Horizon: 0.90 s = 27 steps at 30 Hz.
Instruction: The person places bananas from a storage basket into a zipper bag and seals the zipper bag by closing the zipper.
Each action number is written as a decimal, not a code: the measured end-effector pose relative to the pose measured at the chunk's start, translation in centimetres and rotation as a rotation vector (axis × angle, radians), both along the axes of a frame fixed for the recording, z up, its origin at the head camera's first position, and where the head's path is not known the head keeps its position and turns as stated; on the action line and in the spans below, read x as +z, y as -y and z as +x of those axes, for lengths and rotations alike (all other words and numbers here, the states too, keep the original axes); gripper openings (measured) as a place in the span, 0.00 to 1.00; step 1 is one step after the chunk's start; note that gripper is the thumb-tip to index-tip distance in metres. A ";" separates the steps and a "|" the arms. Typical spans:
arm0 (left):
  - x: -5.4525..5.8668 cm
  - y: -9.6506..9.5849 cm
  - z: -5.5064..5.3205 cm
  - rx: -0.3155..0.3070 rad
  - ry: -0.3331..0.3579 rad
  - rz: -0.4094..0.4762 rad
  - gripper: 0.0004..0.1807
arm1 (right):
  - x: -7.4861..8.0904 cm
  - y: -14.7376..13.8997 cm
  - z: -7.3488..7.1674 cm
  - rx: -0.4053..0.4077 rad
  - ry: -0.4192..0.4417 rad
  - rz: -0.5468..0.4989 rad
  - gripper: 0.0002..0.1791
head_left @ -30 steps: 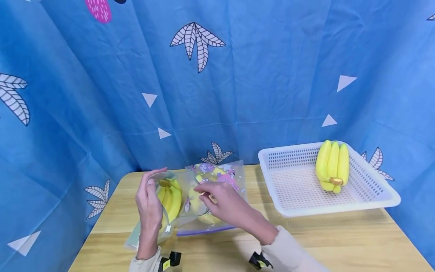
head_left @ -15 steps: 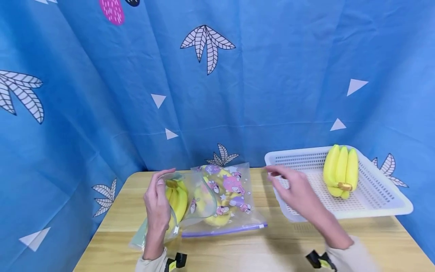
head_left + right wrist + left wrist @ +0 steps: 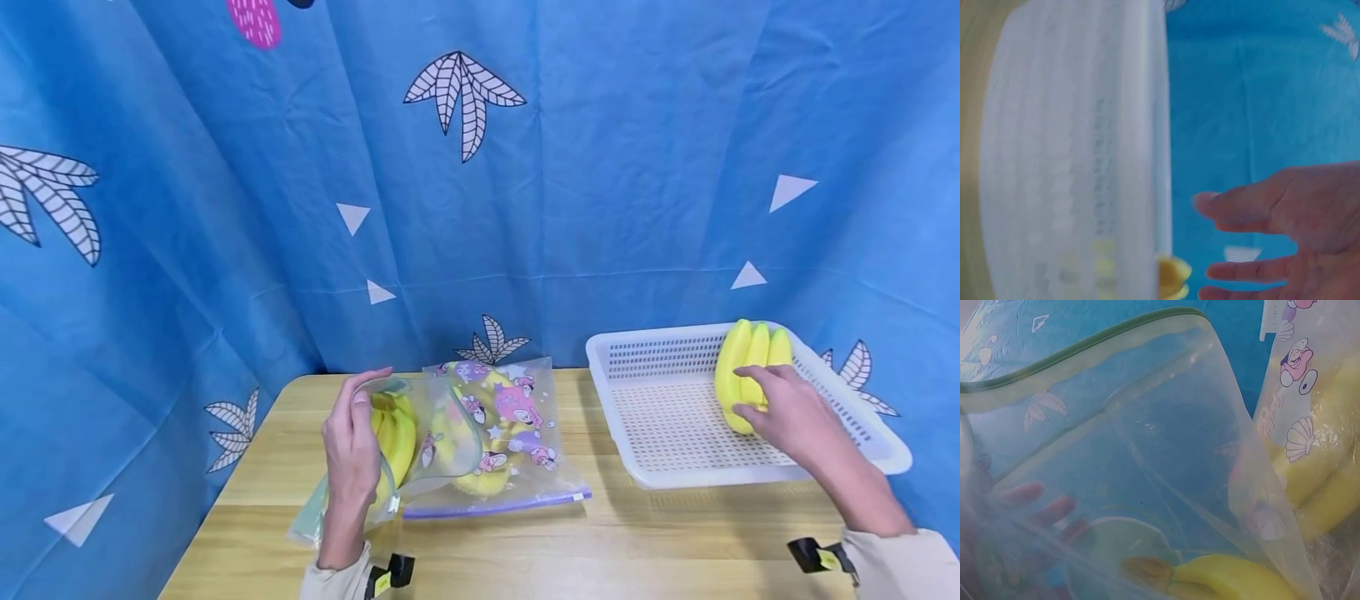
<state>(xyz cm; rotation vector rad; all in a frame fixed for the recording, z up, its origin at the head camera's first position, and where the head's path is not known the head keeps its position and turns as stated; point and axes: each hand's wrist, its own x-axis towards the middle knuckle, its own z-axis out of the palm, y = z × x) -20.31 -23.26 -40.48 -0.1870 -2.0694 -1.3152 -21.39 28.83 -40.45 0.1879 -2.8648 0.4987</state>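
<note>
At the left of the head view, my left hand holds the side of a clear resealable bag, whose mouth gapes. Inside that bag a bunch of bananas shows its brown stem end. Through the film of the bag, the left wrist view shows blurred fingers. My right hand hovers over a second bunch of bananas in a white basket, thumb and fingers spread apart. From the right wrist view, the hand looks free of contact, near the bananas' stem.
Beside the held bag lies a printed zip bag with a purple closure, with bananas inside. The held bag overlaps its left part. A blue curtain hangs behind the wooden table.
My right hand has left the bag's mouth and travelled right, to above the bananas in the basket. My left hand has kept its hold on the bag. The head view has shifted slightly.
</note>
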 end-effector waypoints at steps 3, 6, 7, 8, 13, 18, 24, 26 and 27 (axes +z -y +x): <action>0.0 0.0 0.0 -0.003 0.004 -0.001 0.21 | -0.5 -1.6 -0.4 0.011 0.085 0.024 0.29; 0.1 0.0 -0.1 -0.009 0.006 0.003 0.21 | -1.0 -2.4 -0.9 0.027 0.145 0.021 0.27; 0.1 0.0 -0.1 -0.012 0.007 0.007 0.21 | -1.1 -2.6 -1.1 0.036 0.156 0.027 0.26; 0.1 0.0 -0.1 -0.014 0.006 0.011 0.21 | -1.4 -2.7 -1.3 0.047 0.163 0.029 0.25; 0.1 0.2 0.0 -0.023 -0.003 0.021 0.21 | -2.2 -3.0 -1.9 0.099 0.136 0.075 0.19; 0.1 0.1 0.0 -0.025 -0.012 0.010 0.21 | -2.6 -3.3 -1.8 0.087 0.119 0.089 0.15; 0.1 0.2 0.0 -0.018 -0.002 0.005 0.21 | -2.6 -3.0 -1.5 0.097 0.038 0.043 0.15; 0.2 0.2 0.1 -0.014 0.005 0.004 0.21 | -2.5 -2.8 -1.5 0.104 0.009 0.031 0.16; 0.2 0.3 0.1 -0.011 0.007 0.002 0.21 | -2.4 -2.8 -1.5 0.108 -0.003 0.028 0.16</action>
